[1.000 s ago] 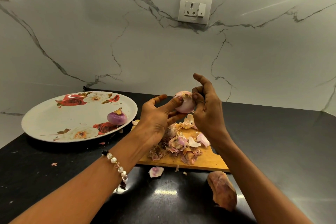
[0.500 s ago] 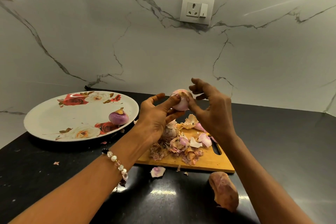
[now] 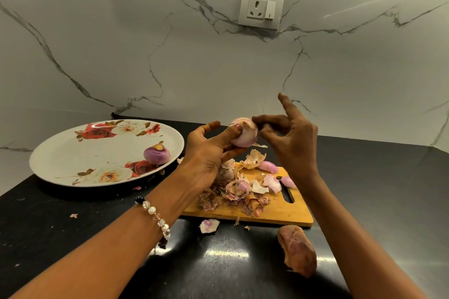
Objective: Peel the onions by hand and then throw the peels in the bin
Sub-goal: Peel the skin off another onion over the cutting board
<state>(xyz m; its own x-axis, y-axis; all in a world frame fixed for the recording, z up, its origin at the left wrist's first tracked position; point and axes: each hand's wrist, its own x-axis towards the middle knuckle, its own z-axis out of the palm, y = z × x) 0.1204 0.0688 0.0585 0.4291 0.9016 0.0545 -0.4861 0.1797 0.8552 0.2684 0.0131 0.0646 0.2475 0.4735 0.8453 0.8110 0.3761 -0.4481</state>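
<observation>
My left hand [image 3: 209, 153] grips a pale pink onion [image 3: 244, 136] above the far end of a wooden cutting board [image 3: 279, 213]. My right hand [image 3: 291, 138] pinches a flap of skin at the top right of that onion, its index finger sticking up. A heap of dry onion peels [image 3: 240, 192] lies on the board below my hands. A purple peeled onion [image 3: 156, 154] sits on a floral plate [image 3: 73, 158] to the left. No bin is in view.
A large brownish peel [image 3: 297, 252] lies on the black counter [image 3: 376, 189] in front of the board, and a smaller pink scrap [image 3: 209, 224] beside it. A marble wall with a socket [image 3: 261, 8] closes the back.
My right hand has turned and shifted to the onion's right side, thumb and finger now pinching skin there with the index finger raised. The left hand still holds the onion.
</observation>
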